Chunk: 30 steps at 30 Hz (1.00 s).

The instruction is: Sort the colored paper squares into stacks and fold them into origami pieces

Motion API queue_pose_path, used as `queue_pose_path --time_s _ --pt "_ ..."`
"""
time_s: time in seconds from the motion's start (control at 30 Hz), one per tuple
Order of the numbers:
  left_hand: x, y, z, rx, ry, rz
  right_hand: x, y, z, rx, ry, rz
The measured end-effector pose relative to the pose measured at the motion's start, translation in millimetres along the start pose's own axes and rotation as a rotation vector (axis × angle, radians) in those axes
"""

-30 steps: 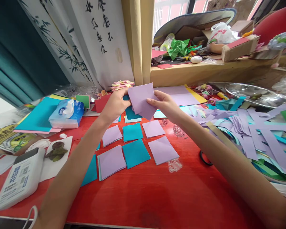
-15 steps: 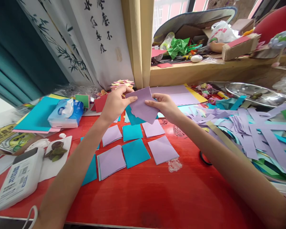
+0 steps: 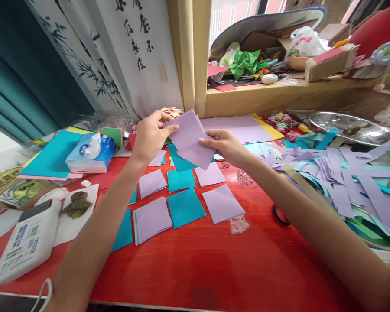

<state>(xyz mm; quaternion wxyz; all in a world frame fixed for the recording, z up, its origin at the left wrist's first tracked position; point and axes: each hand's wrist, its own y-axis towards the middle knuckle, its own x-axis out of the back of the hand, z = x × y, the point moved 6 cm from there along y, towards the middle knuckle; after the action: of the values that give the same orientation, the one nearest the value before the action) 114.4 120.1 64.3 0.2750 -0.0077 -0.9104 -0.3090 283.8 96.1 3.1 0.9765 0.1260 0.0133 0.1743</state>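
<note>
Squares (image 3: pixel 186 208) laid in rows; lilac sheets (image 3: pixel 191 138) not yet down
Your left hand (image 3: pixel 152 135) and right hand (image 3: pixel 223 146) both pinch them

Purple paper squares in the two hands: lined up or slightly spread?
Slightly spread: the purple paper squares between left hand and right hand show offset edges at upper right, and a corner juts out at lower left.

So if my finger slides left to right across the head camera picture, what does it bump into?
White box → tissue pack → left hand → held purple paper squares → right hand → heap of paper strips.
</note>
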Motion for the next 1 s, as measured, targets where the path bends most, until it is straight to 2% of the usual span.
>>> queue_pose_path --time_s 0.2,0.43,0.6,0.87,1.0 --pt "4.4 6 14 0.036 -0.112 -0.032 2 0 -3 -0.021 -0.007 -0.025" --pt "20.1 9 13 0.015 -0.162 -0.105 6 -1 -5 -0.052 -0.029 -0.098" --pt "13.4 9 13 0.039 -0.201 -0.041 5 -1 -5 -0.05 -0.024 -0.084" --pt "13.5 9 17 0.077 -0.165 -0.042 2 -1 -3 -0.042 0.015 -0.078" --pt "6.7 5 11 0.061 -0.098 -0.019 0 -1 -4 -0.057 0.014 -0.098"
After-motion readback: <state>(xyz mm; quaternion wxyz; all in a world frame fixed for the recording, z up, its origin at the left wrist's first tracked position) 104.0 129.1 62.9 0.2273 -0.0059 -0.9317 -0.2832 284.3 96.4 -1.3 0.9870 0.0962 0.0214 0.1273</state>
